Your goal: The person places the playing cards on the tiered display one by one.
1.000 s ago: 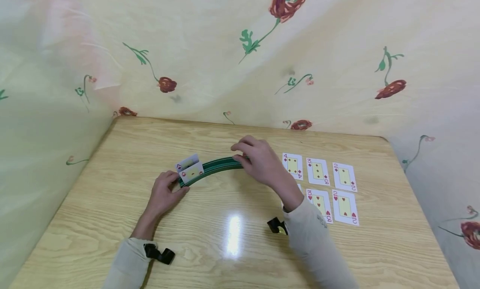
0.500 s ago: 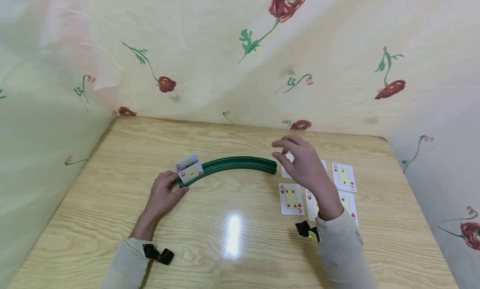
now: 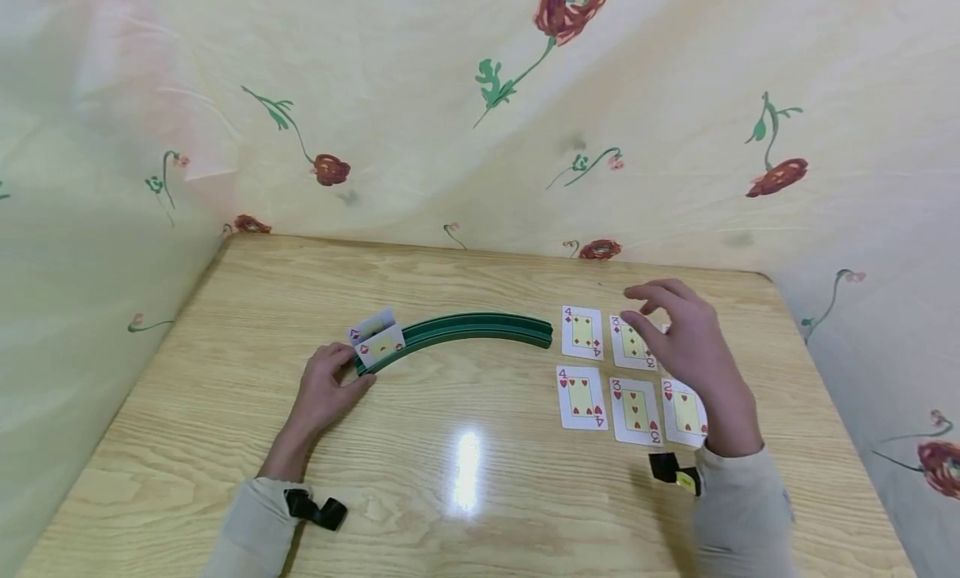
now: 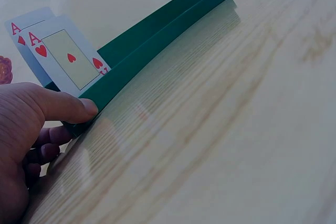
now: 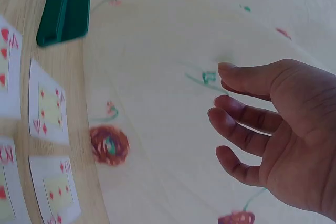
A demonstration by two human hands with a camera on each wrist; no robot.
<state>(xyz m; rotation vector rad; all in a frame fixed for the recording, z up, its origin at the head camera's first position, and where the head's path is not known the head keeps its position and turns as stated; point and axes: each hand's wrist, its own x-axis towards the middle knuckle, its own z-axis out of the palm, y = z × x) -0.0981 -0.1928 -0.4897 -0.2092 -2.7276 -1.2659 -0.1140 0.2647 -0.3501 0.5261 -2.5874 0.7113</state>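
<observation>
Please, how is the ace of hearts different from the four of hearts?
The ace of hearts stands in the green rack, while the four of hearts lies flat on the table. The ace partly covers the ace of diamonds; the four covers no card. The ace has one heart in its middle panel, the four has four. Both have white borders and red hearts.

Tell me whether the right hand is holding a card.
No, the right wrist view shows the right hand with nothing held between its thumb and fingers.
</observation>
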